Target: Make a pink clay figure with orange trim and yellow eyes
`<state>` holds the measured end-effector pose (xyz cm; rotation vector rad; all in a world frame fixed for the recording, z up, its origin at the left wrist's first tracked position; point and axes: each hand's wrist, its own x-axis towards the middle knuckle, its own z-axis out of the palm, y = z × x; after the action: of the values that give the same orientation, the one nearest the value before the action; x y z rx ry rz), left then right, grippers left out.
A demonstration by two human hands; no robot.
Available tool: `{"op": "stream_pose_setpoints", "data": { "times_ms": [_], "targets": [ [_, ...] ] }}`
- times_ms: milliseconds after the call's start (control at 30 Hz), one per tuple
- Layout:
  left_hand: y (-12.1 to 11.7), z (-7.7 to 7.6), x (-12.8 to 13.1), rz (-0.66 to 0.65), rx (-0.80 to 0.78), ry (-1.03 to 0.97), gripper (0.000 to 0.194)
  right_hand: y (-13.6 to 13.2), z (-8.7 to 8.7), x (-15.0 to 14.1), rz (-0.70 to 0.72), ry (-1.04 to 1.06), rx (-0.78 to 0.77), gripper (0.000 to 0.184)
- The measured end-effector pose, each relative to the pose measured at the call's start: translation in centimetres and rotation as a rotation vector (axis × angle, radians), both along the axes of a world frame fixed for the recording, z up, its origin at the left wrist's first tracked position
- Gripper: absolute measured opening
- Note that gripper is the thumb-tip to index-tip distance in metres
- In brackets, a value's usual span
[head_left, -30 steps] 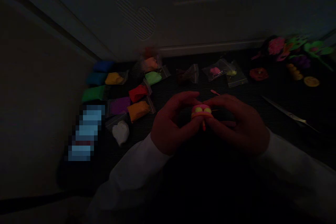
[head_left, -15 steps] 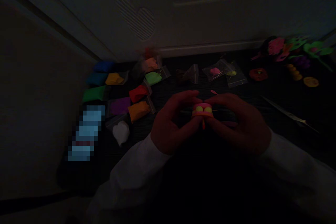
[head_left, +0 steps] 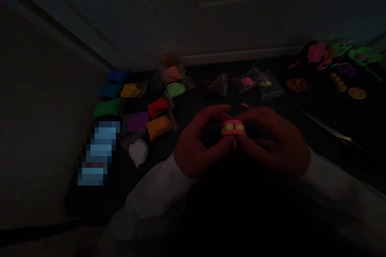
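Observation:
Between my two hands is a small pink and orange clay figure (head_left: 234,122) with two pale yellow balls on its front. A thin reddish-orange piece hangs below it. My left hand (head_left: 199,142) pinches the figure's left side, fingers above and thumb below. On the other side my right hand (head_left: 276,140) grips it the same way, fingertips nearly meeting the left ones. The figure's back is hidden. A small pink tool (head_left: 246,105) lies on the dark tabletop just beyond my right fingers.
Several bags of coloured clay, among them an orange bag (head_left: 159,127) and a white lump (head_left: 138,151), lie left. A lit phone (head_left: 98,152) with a blurred screen is nearer. Scissors (head_left: 333,131) lie right. Clay flowers (head_left: 317,52) and a red clay piece (head_left: 296,84) are at back right.
The figure has tilted slightly between my fingers, showing more of its pink top and yellow balls. Both hands keep their hold in nearly the same place.

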<state>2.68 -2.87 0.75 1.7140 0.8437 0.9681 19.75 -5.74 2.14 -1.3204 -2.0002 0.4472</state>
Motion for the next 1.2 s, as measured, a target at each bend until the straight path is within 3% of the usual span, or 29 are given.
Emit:
{"op": "stream_pose_setpoints", "data": {
  "times_ms": [133, 300, 433, 700, 1200],
  "targets": [
    [0.1, 0.2, -0.1, 0.017, 0.077, 0.029, 0.047, 0.0, 0.0, 0.1, -0.003, -0.006, 0.041, 0.024],
    [0.5, 1.1, -0.5, 0.094, 0.472, 0.25, 0.025, 0.1, -0.2, 0.2, -0.034, -0.093, 0.175, 0.028],
    [0.7, 1.6, -0.7, 0.127, 0.615, 0.387, 0.019, 0.1, -0.4, 0.2, -0.043, -0.165, 0.223, 0.03],
    [0.6, 1.4, -0.6, 0.15, 0.711, 0.457, 0.019, 0.1, -0.8, 0.4, -0.042, -0.203, 0.24, 0.031],
    [0.6, 1.6, -0.7, 0.107, 0.688, 0.455, 0.017, 0.2, -0.9, 0.3, -0.026, -0.23, 0.279, 0.029]
  ]
}}
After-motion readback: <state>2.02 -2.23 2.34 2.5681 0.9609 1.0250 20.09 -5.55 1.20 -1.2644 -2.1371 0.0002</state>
